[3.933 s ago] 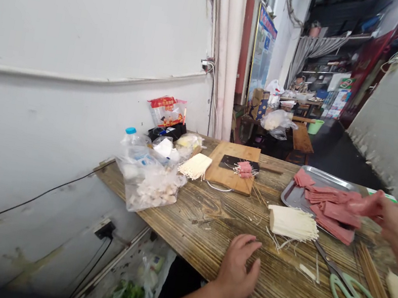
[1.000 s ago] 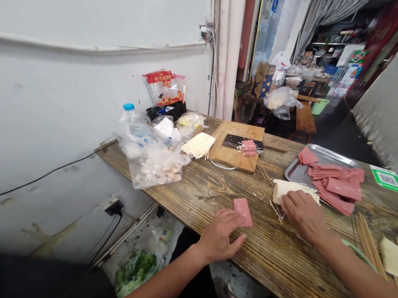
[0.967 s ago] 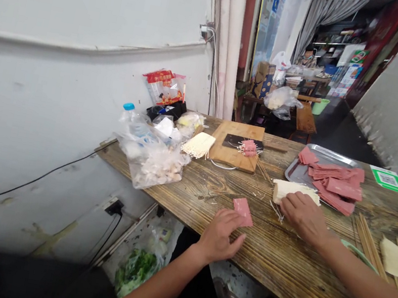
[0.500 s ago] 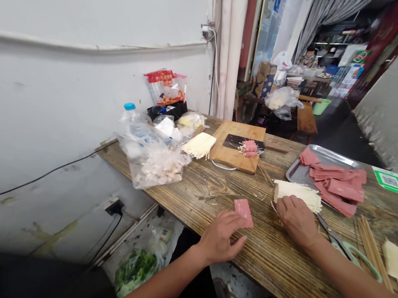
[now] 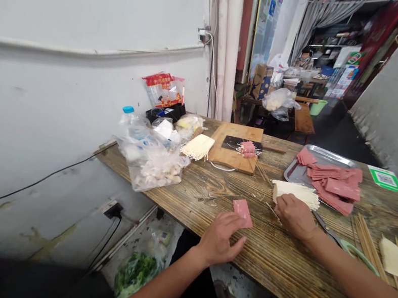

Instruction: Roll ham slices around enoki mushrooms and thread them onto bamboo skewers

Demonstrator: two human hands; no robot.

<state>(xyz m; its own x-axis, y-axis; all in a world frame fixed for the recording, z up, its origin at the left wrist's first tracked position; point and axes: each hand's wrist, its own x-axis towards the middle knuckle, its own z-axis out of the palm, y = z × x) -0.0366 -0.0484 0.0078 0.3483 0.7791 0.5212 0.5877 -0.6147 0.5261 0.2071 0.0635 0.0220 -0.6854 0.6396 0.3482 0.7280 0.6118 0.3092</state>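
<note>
A person's left hand (image 5: 220,237) lies open and flat on the wooden surface (image 5: 277,271), fingertips touching the near edge of a single pink meat slice (image 5: 242,212) spread bare in front of them. The right hand (image 5: 293,214), fingers curled, rests on the near end of a bundle of white mushrooms (image 5: 297,193) just beside the slice; whether it has pinched off any strands cannot be told. The work looks to be at an early stage for this piece: the slice is laid out but carries no filling and is not rolled. Some output already shows, with a few pink rolls (image 5: 248,149) with white strands poking out lying on the board (image 5: 232,156) at the far side. Much appears left to do, judging by the stack (image 5: 334,186) of slices overlapping in the metal tray (image 5: 292,172), the second mushroom bundle (image 5: 198,146) beside the board, and the bamboo skewers (image 5: 365,242) lying unused to the right. Scissors (image 5: 324,227) lie between the right wrist and the skewers, and plastic bags (image 5: 150,161) crowd the left end.
</note>
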